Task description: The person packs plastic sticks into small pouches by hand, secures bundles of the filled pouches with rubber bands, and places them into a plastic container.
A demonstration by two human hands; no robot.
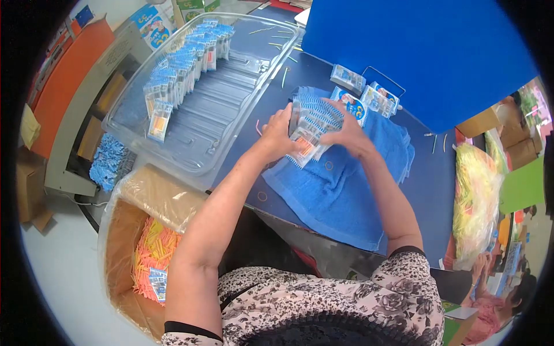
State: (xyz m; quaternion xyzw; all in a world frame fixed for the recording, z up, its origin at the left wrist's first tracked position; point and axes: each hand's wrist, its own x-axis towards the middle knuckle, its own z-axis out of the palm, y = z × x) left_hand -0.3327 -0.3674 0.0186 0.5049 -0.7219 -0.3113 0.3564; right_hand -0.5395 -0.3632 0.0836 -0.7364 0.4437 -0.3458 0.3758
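Between my two hands is a stack of small blue-and-white sachets (314, 124) with clear windows and orange contents, above a blue towel (358, 202). My left hand (278, 135) presses the left side of the stack, fingers closed against it. From the right, my right hand (349, 134) curls round the stack, its thumb on the front face. Just behind lie a blue printed packet (351, 105), more sachets (347, 78) and another small group of packets (381, 99). A thin rubber band (329, 166) rests on the towel.
At left, a clear plastic tray (225, 132) holds rows of sachets (187, 63). An open carton (124, 254) below contains orange and yellow sticks (153, 248). A large blue panel (415, 52) rises behind the dark table (427, 190). Another person (490, 311) sits at right.
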